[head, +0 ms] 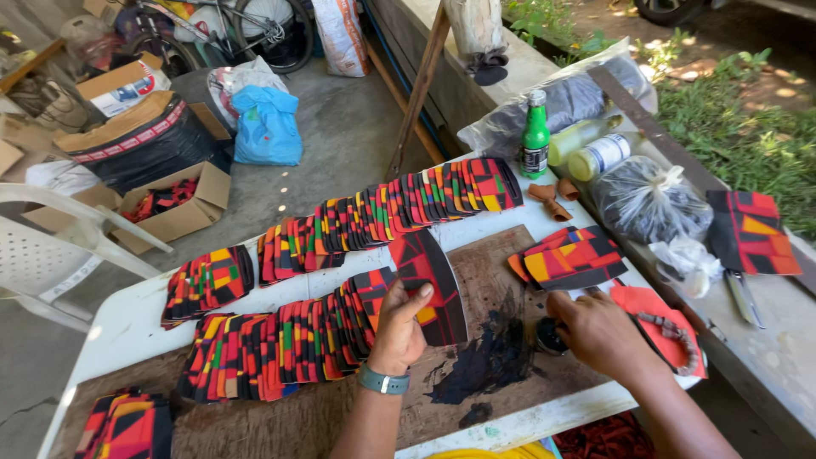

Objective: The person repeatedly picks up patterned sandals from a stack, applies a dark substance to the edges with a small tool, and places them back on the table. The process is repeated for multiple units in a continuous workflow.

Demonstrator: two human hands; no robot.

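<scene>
My left hand [398, 327] grips a curved piece of patterned red, black and orange fabric [432, 276], holding it on edge over a stained brown board [501, 280]. A grey watch sits on that wrist. My right hand [599, 334] rests fingers-down on a small dark round pot [548, 337] at the board's right edge; what the fingers hold is hidden. Long overlapping rows of similar patterned pieces [382, 212] lie across the white table [136, 319], with another row [280, 344] just left of my left hand.
A small stack of patterned pieces [571, 257] and red pieces [650, 306] lie near my right hand. A green bottle [535, 136], other bottles and plastic bags [650, 200] stand at the back right. Cardboard boxes [174, 208], a white chair [51, 246] and a bicycle are on the concrete floor.
</scene>
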